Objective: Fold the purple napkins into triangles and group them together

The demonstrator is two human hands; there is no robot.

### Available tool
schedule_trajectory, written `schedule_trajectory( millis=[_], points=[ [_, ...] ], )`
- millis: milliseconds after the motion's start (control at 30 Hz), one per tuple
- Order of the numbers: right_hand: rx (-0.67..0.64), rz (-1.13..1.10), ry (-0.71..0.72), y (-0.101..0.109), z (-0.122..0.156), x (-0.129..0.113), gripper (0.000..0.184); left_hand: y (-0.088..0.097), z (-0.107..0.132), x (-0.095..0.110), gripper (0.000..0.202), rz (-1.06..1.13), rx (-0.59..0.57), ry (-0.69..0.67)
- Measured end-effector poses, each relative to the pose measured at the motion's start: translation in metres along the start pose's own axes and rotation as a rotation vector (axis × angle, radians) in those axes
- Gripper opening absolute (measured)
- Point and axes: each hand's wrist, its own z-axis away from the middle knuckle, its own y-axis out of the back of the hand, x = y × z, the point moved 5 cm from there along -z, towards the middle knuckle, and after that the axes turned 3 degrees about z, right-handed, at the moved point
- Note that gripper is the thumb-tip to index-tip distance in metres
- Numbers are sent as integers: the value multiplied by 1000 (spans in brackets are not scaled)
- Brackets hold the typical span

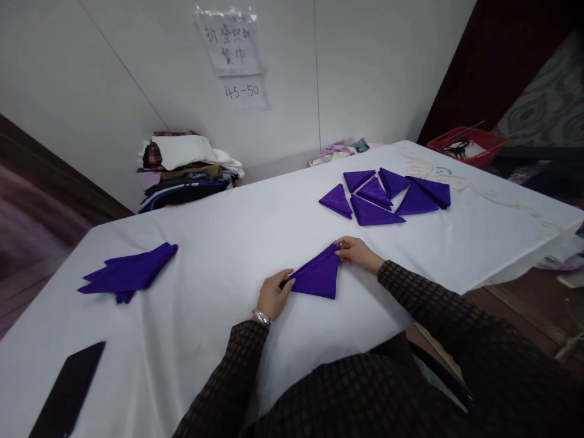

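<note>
A purple cloth napkin (pixel 318 277), folded into a triangle, lies on the white tablecloth in front of me. My left hand (pixel 274 294) pinches its left corner between thumb and fingers. At its upper right corner, my right hand (pixel 358 253) grips the fabric with thumb and fingertips. Beyond my right hand, several folded purple triangles (pixel 373 217) lie close together, some touching or overlapping. Off to the left, a loose stack of purple napkins (pixel 132 272) has uneven pointed edges.
A dark flat object (pixel 68 389) lies at the table's near left. Folded clothes (pixel 185 167) are piled behind the far edge, and more cloth (pixel 337 152) sits against the wall. A red basket (pixel 474 149) stands past the right far corner. Handwritten paper signs (pixel 232 45) hang on the wall.
</note>
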Motion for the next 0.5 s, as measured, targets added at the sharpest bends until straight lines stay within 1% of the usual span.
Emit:
schedule_trajectory(
  millis=[133, 267, 367, 500],
  points=[
    [76, 45, 23, 3, -9, -1, 22, 1, -1, 1, 27, -31, 33, -21],
    [106, 63, 42, 7, -13, 0, 20, 5, 0, 3, 27, -57, 72, -44],
    [128, 72, 81, 9, -15, -1, 21, 5, 0, 1, 25, -48, 87, -12],
    [113, 63, 88, 8, -20, 0, 21, 4, 0, -3, 26, -20, 90, 37]
  ],
)
